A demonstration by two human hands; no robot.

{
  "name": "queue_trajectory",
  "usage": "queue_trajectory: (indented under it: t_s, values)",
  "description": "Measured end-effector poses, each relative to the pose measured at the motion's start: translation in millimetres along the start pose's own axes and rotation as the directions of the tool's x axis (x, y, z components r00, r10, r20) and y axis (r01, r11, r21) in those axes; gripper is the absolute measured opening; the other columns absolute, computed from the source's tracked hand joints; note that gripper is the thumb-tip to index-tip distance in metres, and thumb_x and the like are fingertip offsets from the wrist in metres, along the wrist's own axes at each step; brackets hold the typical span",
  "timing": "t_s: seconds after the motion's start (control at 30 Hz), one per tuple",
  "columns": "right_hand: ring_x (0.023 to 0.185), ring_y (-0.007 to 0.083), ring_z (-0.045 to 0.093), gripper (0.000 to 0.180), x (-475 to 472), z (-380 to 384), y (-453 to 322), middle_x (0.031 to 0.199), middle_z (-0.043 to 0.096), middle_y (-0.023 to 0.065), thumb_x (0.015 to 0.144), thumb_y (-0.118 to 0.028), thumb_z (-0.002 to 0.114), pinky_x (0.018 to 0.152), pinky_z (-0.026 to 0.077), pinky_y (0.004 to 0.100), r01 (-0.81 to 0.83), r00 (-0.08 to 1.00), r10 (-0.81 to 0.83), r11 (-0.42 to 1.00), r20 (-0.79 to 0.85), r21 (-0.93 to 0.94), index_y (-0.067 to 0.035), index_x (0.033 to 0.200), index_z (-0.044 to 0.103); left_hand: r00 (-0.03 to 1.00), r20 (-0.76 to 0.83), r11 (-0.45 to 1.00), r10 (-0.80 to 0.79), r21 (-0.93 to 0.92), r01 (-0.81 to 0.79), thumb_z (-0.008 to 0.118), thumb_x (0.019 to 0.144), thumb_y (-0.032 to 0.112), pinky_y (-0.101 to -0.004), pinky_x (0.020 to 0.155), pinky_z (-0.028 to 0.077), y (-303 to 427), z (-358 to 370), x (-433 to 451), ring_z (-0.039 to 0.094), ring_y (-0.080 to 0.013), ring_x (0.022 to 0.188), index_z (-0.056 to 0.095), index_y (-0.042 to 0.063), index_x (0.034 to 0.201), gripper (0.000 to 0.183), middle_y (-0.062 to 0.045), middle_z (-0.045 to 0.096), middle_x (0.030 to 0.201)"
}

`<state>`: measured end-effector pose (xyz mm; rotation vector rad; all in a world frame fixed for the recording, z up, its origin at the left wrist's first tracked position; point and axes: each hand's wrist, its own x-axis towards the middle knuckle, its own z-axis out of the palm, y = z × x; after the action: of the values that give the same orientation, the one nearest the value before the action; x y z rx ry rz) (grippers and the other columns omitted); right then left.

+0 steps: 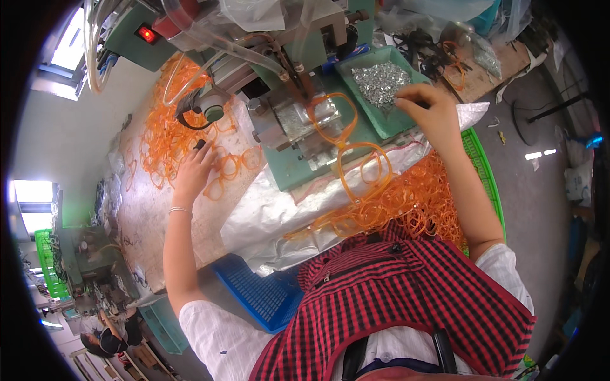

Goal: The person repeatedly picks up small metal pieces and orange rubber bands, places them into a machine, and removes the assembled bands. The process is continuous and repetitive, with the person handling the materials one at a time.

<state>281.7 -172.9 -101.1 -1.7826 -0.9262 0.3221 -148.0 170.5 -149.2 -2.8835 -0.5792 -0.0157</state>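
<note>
My left hand (193, 171) rests over the worktable beside loose orange eyeglass frames (230, 166), fingers extended, nothing plainly held. A black cover sits on one of its fingertips. At the near edge of a green tray (388, 126) of small silvery metal parts (381, 81), my right hand (431, 114) has thumb and finger brought together. Any small part between them is too tiny to make out. Between my hands, an orange eyeglass front (340, 143) sits at the metal jig (305, 126) of a green bench machine, one rim by the copper-coloured tips (299, 88). Neither hand touches it.
Orange frames fill a heap (164, 119) at the back left and a pile (424, 200) before my apron, by a green basket (483, 176). Silver sheeting (267, 214) drapes the table edge above a blue basket (262, 290). Hoses (228, 47) hang overhead. Another person (112, 335) works lower left.
</note>
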Motion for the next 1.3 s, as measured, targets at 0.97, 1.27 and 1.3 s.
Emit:
queue_trajectory:
  t_s: [0.97,1.27,1.3]
  values:
    - [0.094,0.0106,0.068,0.047,-8,99,-114,0.111,0.075,0.0116,0.085,-0.003,0.071,0.085,0.051,0.0238,-0.157,0.988,0.091,0.590,0.128,0.792,0.004,0.130,0.058,0.393,-0.623,0.513,-0.676,-0.781,-0.356,0.041,0.109,0.011,-0.0416,0.076,0.062,170,-198,77,0.071,-0.0280,0.081,0.051,-0.004,0.112,0.019,-0.023,0.070,0.097]
    - [0.097,0.0317,0.073,0.021,-1,26,2,0.104,0.075,0.0145,0.092,-0.009,0.064,0.085,0.057,0.0383,0.231,0.969,-0.212,0.959,0.125,-0.165,-0.006,0.111,0.072,0.557,-0.814,0.859,0.164,-0.160,-0.486,0.068,0.079,0.007,-0.0323,0.055,0.050,235,-153,80,0.062,-0.0281,0.069,0.053,0.008,0.075,0.016,-0.017,0.075,0.109]
    - [0.097,0.0320,0.073,0.021,-1,19,11,0.103,0.075,0.0149,0.092,-0.009,0.064,0.085,0.057,0.0387,0.251,0.962,-0.221,0.947,0.162,-0.201,-0.006,0.111,0.072,0.505,-0.837,0.891,0.213,-0.045,-0.452,0.071,0.071,0.006,-0.0321,0.055,0.050,239,-146,90,0.061,-0.0273,0.071,0.055,0.008,0.077,0.018,-0.014,0.075,0.110]
